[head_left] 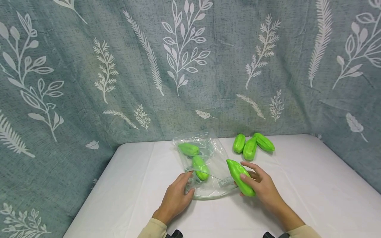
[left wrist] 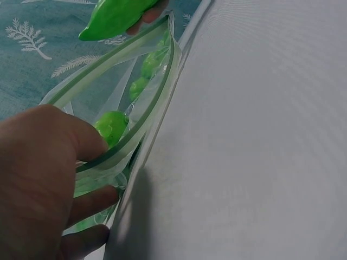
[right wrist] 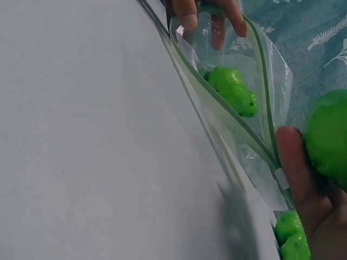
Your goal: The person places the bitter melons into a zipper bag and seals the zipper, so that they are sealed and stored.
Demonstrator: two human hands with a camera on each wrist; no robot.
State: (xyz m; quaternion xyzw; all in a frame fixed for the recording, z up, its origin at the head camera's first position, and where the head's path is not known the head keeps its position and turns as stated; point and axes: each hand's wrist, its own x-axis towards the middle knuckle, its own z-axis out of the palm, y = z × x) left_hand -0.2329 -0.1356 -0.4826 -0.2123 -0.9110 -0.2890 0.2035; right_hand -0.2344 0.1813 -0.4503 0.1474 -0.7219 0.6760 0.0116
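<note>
From my screen, I have the green ridged piece just right of the lower centre of the head frame, slanting with its pointed end toward the upper left. The right hand has it clamped between thumb and fingers, beside the right corner of a clear bag; I cannot tell whether those fingers also touch the bag. The bag lies at the centre of the frame, its green-edged mouth toward the bottom, and both wrist views show me that mouth gaping. Inside it I see two green pieces, one toward the upper left of the bag and another lower, nearer the mouth. At the left end of the mouth, the left hand grips the rim, with digits on both sides of it in the left wrist view. Above the right hand, three more green pieces sit close together near the table's far edge. The white table fills the lower middle of the frame, and two beige sleeves come in from the bottom edge. Behind everything, I see a blue-green cloth printed with pale leaves and sprigs across the top.
</note>
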